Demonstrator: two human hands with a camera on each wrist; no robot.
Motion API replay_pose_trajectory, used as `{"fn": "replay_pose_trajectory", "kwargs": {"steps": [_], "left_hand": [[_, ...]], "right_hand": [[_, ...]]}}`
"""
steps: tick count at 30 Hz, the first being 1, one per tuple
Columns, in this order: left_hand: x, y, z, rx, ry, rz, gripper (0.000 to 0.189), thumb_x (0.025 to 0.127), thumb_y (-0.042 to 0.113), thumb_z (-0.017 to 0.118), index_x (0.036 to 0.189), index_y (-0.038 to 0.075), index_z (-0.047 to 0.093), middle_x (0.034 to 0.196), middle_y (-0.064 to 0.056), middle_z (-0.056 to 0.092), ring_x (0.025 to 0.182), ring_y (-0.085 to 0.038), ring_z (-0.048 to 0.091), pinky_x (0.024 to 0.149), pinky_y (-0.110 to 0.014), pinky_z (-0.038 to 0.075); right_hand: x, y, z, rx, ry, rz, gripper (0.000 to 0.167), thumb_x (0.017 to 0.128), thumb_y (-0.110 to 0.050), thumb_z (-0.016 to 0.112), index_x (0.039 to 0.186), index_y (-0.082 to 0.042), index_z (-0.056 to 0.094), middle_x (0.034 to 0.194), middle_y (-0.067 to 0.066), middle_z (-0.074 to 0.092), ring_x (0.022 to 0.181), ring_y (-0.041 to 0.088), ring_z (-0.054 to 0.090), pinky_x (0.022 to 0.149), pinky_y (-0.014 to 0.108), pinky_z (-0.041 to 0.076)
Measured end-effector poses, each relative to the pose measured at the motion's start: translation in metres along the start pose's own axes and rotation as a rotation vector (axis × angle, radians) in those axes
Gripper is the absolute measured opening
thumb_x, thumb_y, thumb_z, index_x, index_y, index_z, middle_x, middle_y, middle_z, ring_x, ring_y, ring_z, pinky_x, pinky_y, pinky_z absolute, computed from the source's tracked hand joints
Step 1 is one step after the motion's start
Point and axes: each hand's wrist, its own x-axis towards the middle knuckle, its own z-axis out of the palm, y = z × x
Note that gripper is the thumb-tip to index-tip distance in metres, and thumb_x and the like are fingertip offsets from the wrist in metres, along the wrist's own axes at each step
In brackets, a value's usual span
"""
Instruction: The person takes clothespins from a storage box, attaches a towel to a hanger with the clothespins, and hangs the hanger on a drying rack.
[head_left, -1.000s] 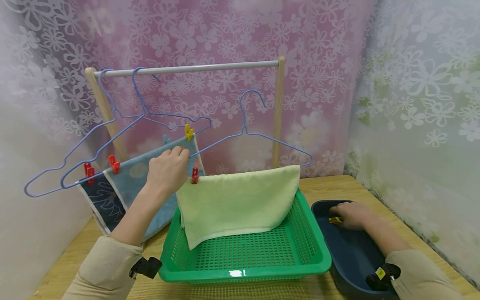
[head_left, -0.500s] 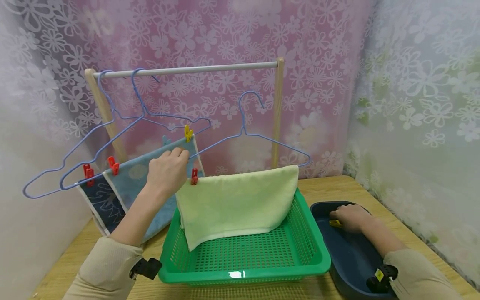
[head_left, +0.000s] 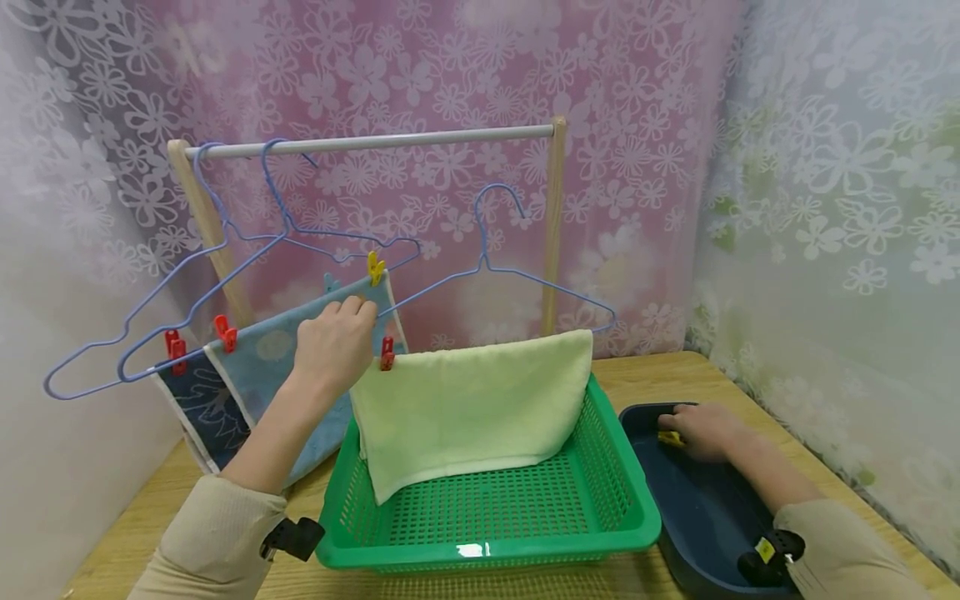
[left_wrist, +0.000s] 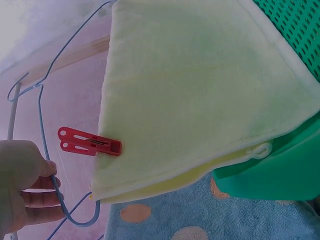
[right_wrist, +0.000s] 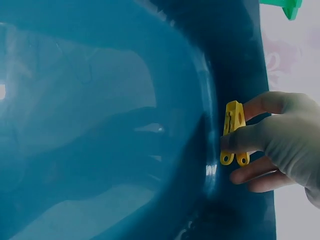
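Observation:
My left hand (head_left: 333, 346) grips the left end of a blue wire hanger (head_left: 483, 265), its fingers curled round the wire in the left wrist view. Over that hanger's lower bar hangs a pale yellow towel (head_left: 472, 408), its lower part inside a green basket (head_left: 487, 557). A red clothespin (left_wrist: 90, 141) clips the towel's top edge near my left hand. At the far end of a dark blue tub (head_left: 705, 508), my right hand (head_left: 708, 432) holds a yellow clothespin (right_wrist: 233, 132) between thumb and fingers, beside the tub's wall.
Behind and left, a rack with a metal rod (head_left: 375, 142) carries two more blue hangers. A light blue towel (head_left: 273, 350) and a dark patterned towel (head_left: 202, 404) hang there with red and yellow clothespins. Curtains close off the back and right.
My right hand stays in the tub with the yellow clothespin, shifting only slightly. The left hand keeps its grip, and the view has drifted a little.

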Motion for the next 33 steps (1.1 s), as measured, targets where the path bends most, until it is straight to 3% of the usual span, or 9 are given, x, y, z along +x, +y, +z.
{"fn": "replay_pose_trajectory", "kwargs": {"steps": [5,12,18,23,33], "left_hand": [[0.000,0.000,-0.001,0.000,0.002,0.000,0.011,0.081,-0.005,0.056,0.090,-0.001,0.061,0.094,-0.015,0.061,0.069,-0.030,0.055,0.042,-0.040,0.044],[0.000,0.000,0.000,-0.005,-0.011,-0.006,0.012,0.082,-0.004,0.056,0.093,-0.001,0.061,0.097,-0.015,0.062,0.071,-0.030,0.055,0.043,-0.040,0.044],[0.000,0.000,0.000,-0.002,-0.001,-0.011,0.012,0.082,-0.005,0.056,0.091,-0.001,0.061,0.097,-0.015,0.062,0.070,-0.030,0.055,0.042,-0.040,0.043],[0.000,0.000,0.000,-0.001,0.001,-0.010,0.013,0.081,-0.005,0.056,0.092,-0.001,0.062,0.098,-0.015,0.062,0.070,-0.030,0.055,0.041,-0.039,0.043],[-0.001,0.000,-0.001,-0.009,-0.030,-0.014,0.015,0.082,-0.004,0.056,0.095,-0.001,0.061,0.099,-0.016,0.061,0.073,-0.031,0.056,0.044,-0.041,0.045]], "right_hand": [[0.001,-0.001,-0.007,0.000,0.019,0.005,0.025,0.074,-0.009,0.073,0.093,-0.015,0.058,0.077,0.003,0.053,0.052,0.012,0.041,0.045,0.029,0.033],[0.003,-0.006,-0.016,0.039,-0.019,0.056,0.030,0.076,-0.011,0.073,0.103,-0.013,0.058,0.080,0.002,0.051,0.051,0.010,0.036,0.044,0.028,0.031],[0.006,-0.008,-0.025,0.035,0.023,0.062,0.027,0.078,-0.009,0.071,0.101,-0.011,0.057,0.078,0.002,0.048,0.053,0.012,0.042,0.045,0.029,0.036],[0.010,-0.009,-0.037,0.045,0.058,0.073,0.024,0.081,-0.006,0.067,0.102,-0.008,0.056,0.078,0.004,0.046,0.050,0.012,0.039,0.043,0.027,0.033],[0.013,-0.013,-0.062,-0.003,0.085,0.110,0.032,0.079,-0.011,0.070,0.108,-0.006,0.056,0.085,0.006,0.052,0.049,0.011,0.040,0.041,0.027,0.035]]}}
